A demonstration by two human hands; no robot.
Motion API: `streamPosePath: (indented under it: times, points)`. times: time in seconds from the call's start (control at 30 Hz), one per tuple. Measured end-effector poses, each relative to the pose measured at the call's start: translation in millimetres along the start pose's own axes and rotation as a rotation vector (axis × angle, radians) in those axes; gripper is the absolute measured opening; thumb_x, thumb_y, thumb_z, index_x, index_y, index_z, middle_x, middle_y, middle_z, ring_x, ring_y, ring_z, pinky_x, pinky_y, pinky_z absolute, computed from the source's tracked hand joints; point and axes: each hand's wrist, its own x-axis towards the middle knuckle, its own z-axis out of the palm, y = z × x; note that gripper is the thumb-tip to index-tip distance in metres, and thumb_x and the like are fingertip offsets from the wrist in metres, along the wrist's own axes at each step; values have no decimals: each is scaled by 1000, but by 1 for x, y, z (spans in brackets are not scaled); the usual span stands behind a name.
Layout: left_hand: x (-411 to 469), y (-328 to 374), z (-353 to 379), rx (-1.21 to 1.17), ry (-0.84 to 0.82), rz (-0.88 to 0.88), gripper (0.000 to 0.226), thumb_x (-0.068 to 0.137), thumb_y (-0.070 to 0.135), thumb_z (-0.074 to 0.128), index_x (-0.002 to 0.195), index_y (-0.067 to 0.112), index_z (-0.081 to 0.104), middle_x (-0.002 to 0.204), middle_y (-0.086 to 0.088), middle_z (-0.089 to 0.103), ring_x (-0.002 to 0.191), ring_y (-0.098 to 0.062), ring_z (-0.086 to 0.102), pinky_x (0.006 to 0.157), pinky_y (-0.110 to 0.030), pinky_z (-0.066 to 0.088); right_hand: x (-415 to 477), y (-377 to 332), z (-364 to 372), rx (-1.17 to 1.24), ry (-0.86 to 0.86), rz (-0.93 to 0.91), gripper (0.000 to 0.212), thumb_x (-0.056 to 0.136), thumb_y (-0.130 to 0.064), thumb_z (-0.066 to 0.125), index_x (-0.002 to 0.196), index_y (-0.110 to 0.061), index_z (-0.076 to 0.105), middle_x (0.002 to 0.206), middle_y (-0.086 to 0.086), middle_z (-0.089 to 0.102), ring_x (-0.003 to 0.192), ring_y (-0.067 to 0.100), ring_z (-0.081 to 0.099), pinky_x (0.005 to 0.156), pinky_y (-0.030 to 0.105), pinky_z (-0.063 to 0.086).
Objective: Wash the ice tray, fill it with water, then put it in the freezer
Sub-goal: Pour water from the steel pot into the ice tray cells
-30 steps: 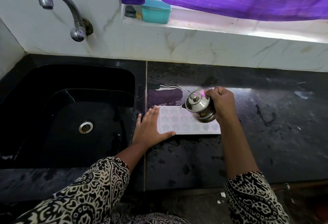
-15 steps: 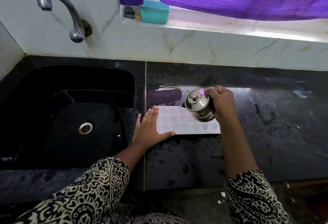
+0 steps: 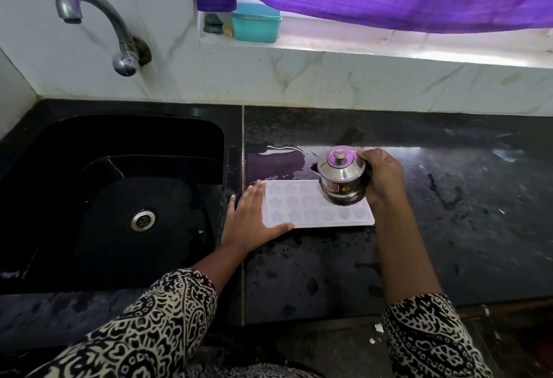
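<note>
Two jobs seem left: filling and freezing. The ice tray point(image 3: 302, 208) lies on the wet worktop point(image 3: 463, 228). The left hand point(image 3: 251, 222), flat, steadies it; the right hand point(image 3: 383, 177) grips a pot point(image 3: 341, 181) above it.

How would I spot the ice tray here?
Start at the black sink; right of it is the wet black stone counter. A flat white rectangular ice tray lies there, the left hand at its end, a small lidded steel pot held over it. Only it is pale, with star-shaped hollows.

Ice tray point(image 3: 311, 207) right of sink point(image 3: 113, 198) (counter)
</note>
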Motion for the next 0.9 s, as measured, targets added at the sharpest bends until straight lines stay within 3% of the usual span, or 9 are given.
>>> streamPosePath:
  times: [0.17,0.37,0.63,0.9]
  points:
    - [-1,2,-1,9,3,-7,115,67,84,54,155,25,10,163,9,11,149,-9,10,121,-43,2,4,6,-11,6,6,-10,40,80,-5,62,44,-20,53,47,-6,53,48,9,49,52,22,43]
    - [-1,4,-2,14,-7,-9,118,64,86,54,155,26,9,163,10,10,149,-8,9,121,-43,2,10,9,-22,-9,6,-8,36,76,-7,63,44,-20,55,49,-6,54,56,15,50,58,28,45]
    - [1,1,1,38,-4,-7,125,56,96,38,155,25,9,163,10,10,149,-8,9,121,-43,4,17,4,-29,-61,-28,-19,38,78,-2,63,49,-18,45,44,-7,47,42,7,43,45,19,41]
    - [3,-3,6,41,17,-2,124,56,98,38,154,28,11,162,11,15,149,-8,13,120,-45,7,24,3,-27,-154,-62,-61,38,77,-4,65,52,-18,39,40,-11,42,37,2,38,40,15,34]
